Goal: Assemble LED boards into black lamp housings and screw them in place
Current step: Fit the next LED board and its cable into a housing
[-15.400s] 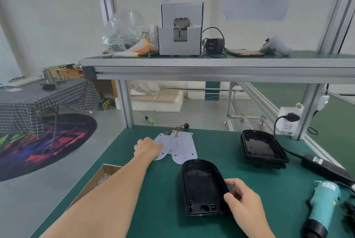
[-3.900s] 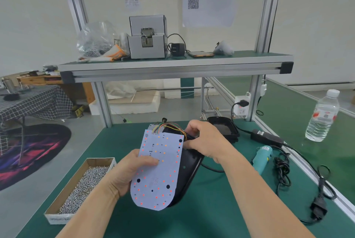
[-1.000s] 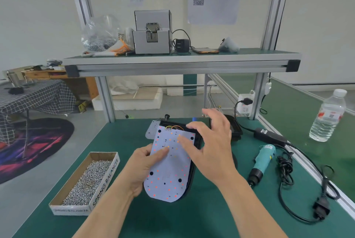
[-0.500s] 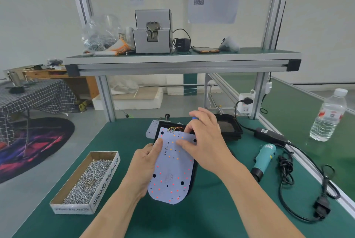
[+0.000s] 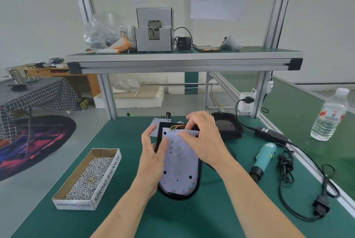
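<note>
A white LED board [image 5: 180, 163] with red and orange dots lies inside a black lamp housing [image 5: 197, 188] on the green bench. Coloured wires [image 5: 177, 127] leave the board's far edge. My left hand [image 5: 153, 153] rests on the board's left edge, thumb pressing on it and fingers raised. My right hand [image 5: 203, 138] presses on the board's far right corner, fingers by the wires. A second black housing [image 5: 226, 124] sits behind to the right. Another white board [image 5: 154, 125] peeks out behind the first housing.
A cardboard box of screws [image 5: 88, 178] stands at the left. A teal electric screwdriver [image 5: 264, 158] with black cable [image 5: 288, 180] lies to the right, next to a power adapter [image 5: 270, 135]. A water bottle [image 5: 328, 115] stands on the neighbouring bench. A shelf [image 5: 182, 58] spans overhead.
The board has dropped flat into the housing. My right hand slid toward the far right corner by the wires, and my left hand's fingers lifted off the board.
</note>
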A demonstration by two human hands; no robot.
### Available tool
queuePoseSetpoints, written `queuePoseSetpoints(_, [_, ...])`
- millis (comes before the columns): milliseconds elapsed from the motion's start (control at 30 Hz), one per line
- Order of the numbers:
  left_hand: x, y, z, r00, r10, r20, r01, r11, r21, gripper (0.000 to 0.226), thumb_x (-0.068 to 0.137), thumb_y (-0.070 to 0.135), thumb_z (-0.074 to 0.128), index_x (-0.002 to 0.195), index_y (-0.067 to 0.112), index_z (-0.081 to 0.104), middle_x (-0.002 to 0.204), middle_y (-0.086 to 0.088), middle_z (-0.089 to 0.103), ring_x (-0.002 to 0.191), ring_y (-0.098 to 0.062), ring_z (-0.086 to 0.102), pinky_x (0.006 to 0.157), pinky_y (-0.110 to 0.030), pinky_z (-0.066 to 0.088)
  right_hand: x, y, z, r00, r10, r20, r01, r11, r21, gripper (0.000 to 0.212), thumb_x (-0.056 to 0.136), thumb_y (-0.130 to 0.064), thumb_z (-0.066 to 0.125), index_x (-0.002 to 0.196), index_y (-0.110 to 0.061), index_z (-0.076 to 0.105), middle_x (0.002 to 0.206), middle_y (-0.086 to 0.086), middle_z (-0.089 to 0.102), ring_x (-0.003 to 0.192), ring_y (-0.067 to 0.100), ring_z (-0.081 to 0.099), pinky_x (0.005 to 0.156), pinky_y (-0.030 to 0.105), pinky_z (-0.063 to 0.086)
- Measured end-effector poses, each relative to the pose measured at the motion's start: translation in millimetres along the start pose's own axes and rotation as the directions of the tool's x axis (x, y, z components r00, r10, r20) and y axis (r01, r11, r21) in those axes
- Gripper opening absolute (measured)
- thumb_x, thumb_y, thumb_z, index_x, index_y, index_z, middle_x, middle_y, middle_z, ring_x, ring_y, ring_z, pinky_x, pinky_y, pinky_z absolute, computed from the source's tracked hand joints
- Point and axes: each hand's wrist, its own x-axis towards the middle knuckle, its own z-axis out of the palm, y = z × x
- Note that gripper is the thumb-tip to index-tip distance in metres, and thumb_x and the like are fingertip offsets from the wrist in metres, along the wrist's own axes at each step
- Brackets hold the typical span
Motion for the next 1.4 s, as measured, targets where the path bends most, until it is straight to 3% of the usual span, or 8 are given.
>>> queuePoseSetpoints(333, [2.1,11.7,-11.7,0.952,-0.238,0.192,0.289,0.905,-0.312,0.054,0.075,0.032,0.077,0.122,0.009,0.063,0.115,-0.013,0.074,0.101,-0.031,0.073,0.074,-0.041,0.061,-16.5,8.3,-4.2,0.942,0.057,-0.331,0.034,0.964,0.264,0.018,0.086,-0.031,0.07,0.101,-0.025,0.064,0.106,-0.008,0.054,0.099,0.01,0.053,0.087,0.024,0.044])
queuePoseSetpoints(500, [1.9,8.9,-14.0,0.96,-0.218,0.174,0.267,0.899,-0.348,0.051,0.077,0.028,0.075,0.123,0.01,0.061,0.117,-0.014,0.073,0.101,-0.031,0.072,0.075,-0.042,0.061,-19.8,19.7,-0.7,0.954,0.3,-0.008,-0.285,0.914,0.29,0.009,0.089,-0.032,0.074,0.094,-0.027,0.068,0.081,-0.014,0.069,0.072,0.001,0.057,0.068,0.011,0.044])
queuePoseSetpoints(733, [5.7,18.8,-11.1,0.959,-0.229,0.165,0.269,0.92,-0.286,0.046,0.073,0.031,0.078,0.112,0.009,0.067,0.105,-0.015,0.076,0.089,-0.031,0.075,0.064,-0.038,0.06,-17.1,24.1,-3.8,0.959,0.27,0.09,-0.279,0.954,0.109,0.017,0.096,-0.024,0.064,0.083,-0.016,0.057,0.067,-0.013,0.052,0.059,0.003,0.039,0.057,0.017,0.036])
queuePoseSetpoints(900, [7.4,25.2,-14.3,0.952,-0.251,0.174,0.292,0.912,-0.288,0.05,0.072,0.033,0.079,0.112,0.005,0.069,0.106,-0.016,0.076,0.09,-0.032,0.075,0.066,-0.041,0.061,-17.3,25.8,-14.2,0.918,0.291,0.269,-0.396,0.65,0.649,0.018,0.1,-0.025,0.05,0.107,-0.021,0.066,0.081,-0.012,0.061,0.058,0.009,0.046,0.047,0.023,0.031])
queuePoseSetpoints(1033, [5.0,25.7,-14.9,0.923,-0.293,0.248,0.363,0.877,-0.315,0.053,0.079,0.033,0.076,0.12,0.001,0.067,0.116,-0.021,0.072,0.104,-0.039,0.071,0.079,-0.049,0.059,-24.3,26.5,-2.9,0.85,0.22,0.479,-0.47,0.728,0.499,0.042,0.096,0.005,0.047,0.112,-0.024,0.073,0.096,-0.002,0.072,0.073,0.013,0.057,0.061,0.024,0.045])
queuePoseSetpoints(1133, [0.6,28.8,-14.7,0.915,-0.297,0.271,0.38,0.859,-0.342,0.048,0.08,0.03,0.074,0.116,-0.002,0.069,0.112,-0.022,0.072,0.095,-0.036,0.073,0.071,-0.044,0.06,-24.3,25.6,2.2,0.932,0.171,0.32,-0.267,0.92,0.285,0.03,0.091,0.002,0.055,0.102,-0.019,0.074,0.094,-0.004,0.074,0.082,0.005,0.062,0.077,0.029,0.055])
queuePoseSetpoints(1267, [-7.6,30.5,-6.7,0.916,-0.312,0.252,0.383,0.869,-0.315,0.048,0.071,0.029,0.082,0.11,0.003,0.073,0.107,-0.019,0.075,0.087,-0.033,0.075,0.064,-0.041,0.06,-26.3,22.7,9.9,0.928,0.232,0.29,-0.301,0.927,0.223,0.018,0.072,-0.033,0.051,0.059,-0.044,0.059,0.059,-0.026,0.057,0.056,-0.001,0.042,0.06,0.021,0.04])
queuePoseSetpoints(1400, [-9.7,34.0,-1.8,0.928,-0.305,0.214,0.361,0.876,-0.319,0.051,0.065,0.023,0.084,0.109,0.001,0.071,0.105,-0.021,0.075,0.085,-0.036,0.075,0.062,-0.042,0.06,-19.6,23.7,5.4,0.918,0.23,0.323,-0.295,0.94,0.17,0.028,0.079,-0.02,0.055,0.058,-0.038,0.053,0.059,-0.022,0.053,0.06,0.001,0.041,0.06,0.025,0.04])
